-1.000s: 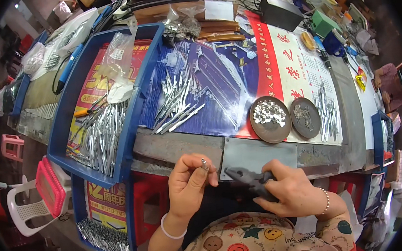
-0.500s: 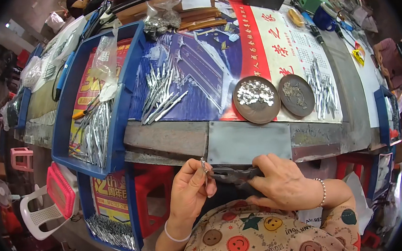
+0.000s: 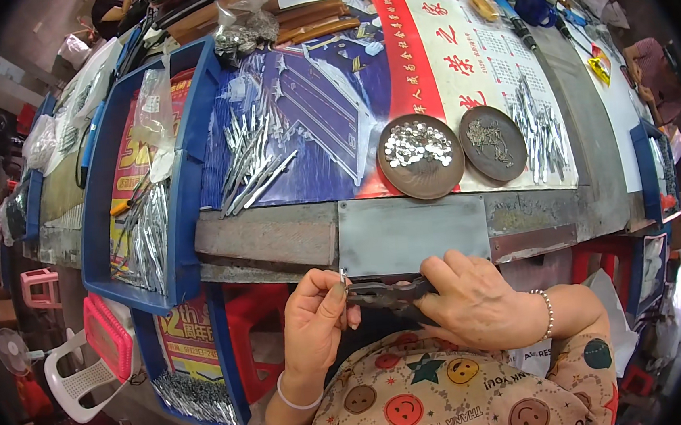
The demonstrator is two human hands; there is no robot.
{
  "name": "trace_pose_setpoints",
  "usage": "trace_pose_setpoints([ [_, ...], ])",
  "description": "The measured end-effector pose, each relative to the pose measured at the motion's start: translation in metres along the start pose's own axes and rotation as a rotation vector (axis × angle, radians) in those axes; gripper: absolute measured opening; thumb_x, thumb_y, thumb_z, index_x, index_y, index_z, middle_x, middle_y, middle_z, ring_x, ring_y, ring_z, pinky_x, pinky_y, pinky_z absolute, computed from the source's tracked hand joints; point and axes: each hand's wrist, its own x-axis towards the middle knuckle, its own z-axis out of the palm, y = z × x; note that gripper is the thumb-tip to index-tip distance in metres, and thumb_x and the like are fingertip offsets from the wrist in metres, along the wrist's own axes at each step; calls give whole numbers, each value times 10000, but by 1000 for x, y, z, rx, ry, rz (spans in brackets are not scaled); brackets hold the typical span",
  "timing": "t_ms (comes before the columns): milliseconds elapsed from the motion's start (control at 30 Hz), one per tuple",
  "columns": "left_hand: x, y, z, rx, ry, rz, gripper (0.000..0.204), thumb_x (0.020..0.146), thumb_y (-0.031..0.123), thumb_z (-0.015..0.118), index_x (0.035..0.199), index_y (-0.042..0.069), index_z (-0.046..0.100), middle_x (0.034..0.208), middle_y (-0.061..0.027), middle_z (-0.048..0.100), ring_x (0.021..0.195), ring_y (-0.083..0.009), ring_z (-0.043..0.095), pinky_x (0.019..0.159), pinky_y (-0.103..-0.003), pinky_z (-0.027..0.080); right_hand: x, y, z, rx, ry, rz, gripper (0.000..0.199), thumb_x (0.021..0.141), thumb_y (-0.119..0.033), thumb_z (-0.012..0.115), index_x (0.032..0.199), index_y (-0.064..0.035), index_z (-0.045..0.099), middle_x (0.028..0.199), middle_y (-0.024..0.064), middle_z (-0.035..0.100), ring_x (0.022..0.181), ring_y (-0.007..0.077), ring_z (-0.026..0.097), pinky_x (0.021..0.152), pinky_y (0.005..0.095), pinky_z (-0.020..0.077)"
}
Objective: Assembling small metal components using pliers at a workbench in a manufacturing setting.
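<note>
My left hand (image 3: 314,316) pinches a small, shiny silver metal piece (image 3: 344,277) between thumb and fingers, just in front of the bench's near edge. Wrapped around the handles of dark pliers (image 3: 386,293) is my right hand (image 3: 473,296). The plier jaws point left and meet the metal piece at my left fingertips; my fingers partly hide the contact. Beyond my hands lies a smooth grey plate (image 3: 413,233) set at the bench edge. A brown dish of small silver discs (image 3: 402,181) stands behind it, beside another brown dish with fine metal bits (image 3: 482,166).
Slim silver metal strips (image 3: 251,164) lie in a pile on the blue poster, with more strips (image 3: 540,134) at the right. A blue tray (image 3: 178,227) holds others at the left; a lower blue bin (image 3: 238,383) stands beneath it. A red stool (image 3: 254,333) is under the bench.
The whole view has shifted slightly, so the bench things sit further left and higher. Both hands keep their hold; the silver piece and pliers have barely moved.
</note>
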Motion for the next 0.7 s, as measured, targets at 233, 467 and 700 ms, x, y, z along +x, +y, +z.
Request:
trace_pose_setpoints([
  [233,-1,-2,-8,211,54,105,78,979,98,581,970,25,553,825,-41,587,652,-103,569,577,-218,456,15,19,-4,1050,-481,75,397,819,-355,719,1023,-18,667,912,143,486,848,288,575,669,379,496],
  [467,-1,1,-12,85,30,55,91,989,106,563,981,19,537,825,-50,593,652,-106,566,580,-219,455,3,-1,7,341,-117,10,400,785,-357,743,995,-24,673,995,148,480,862,292,540,711,375,491],
  [700,-7,0,-11,47,22,7,96,990,113,564,984,23,535,770,-43,586,638,-109,571,569,-224,460,5,-8,11,123,39,-7,306,700,-305,774,879,-76,677,960,107,471,849,241,500,635,334,459],
])
